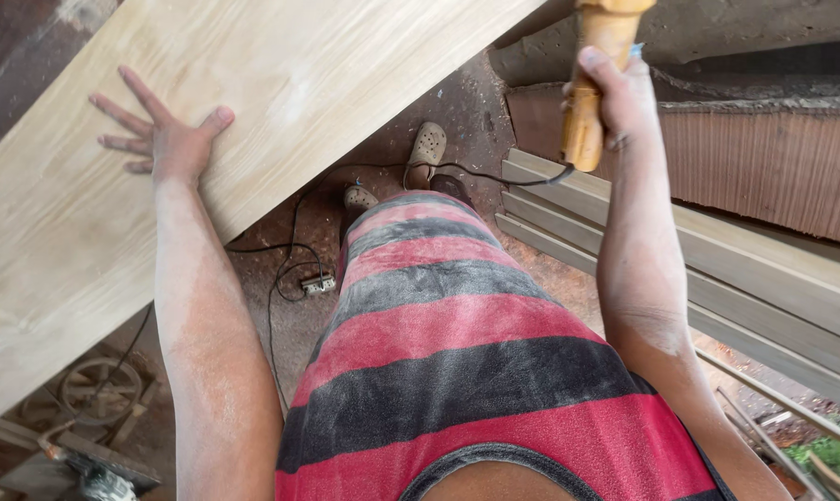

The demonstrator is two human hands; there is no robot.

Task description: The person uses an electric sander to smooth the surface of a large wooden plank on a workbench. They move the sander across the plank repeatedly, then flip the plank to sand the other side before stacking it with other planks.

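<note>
one wide board (253, 102), one yellow tool (592, 83) (corded), two shoes (426, 148).

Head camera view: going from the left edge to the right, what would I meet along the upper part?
Left hand flat on the pale wooden board → tan shoes on the floor → right hand gripping a yellow tool handle → stacked planks.

Even, bright daylight; no hard glare. Soft shadow under the pale wooden board (206, 121) darkens the floor (281, 306) at lower left. Focus sharp centrally, with wide-angle stretching at the edges.
</note>
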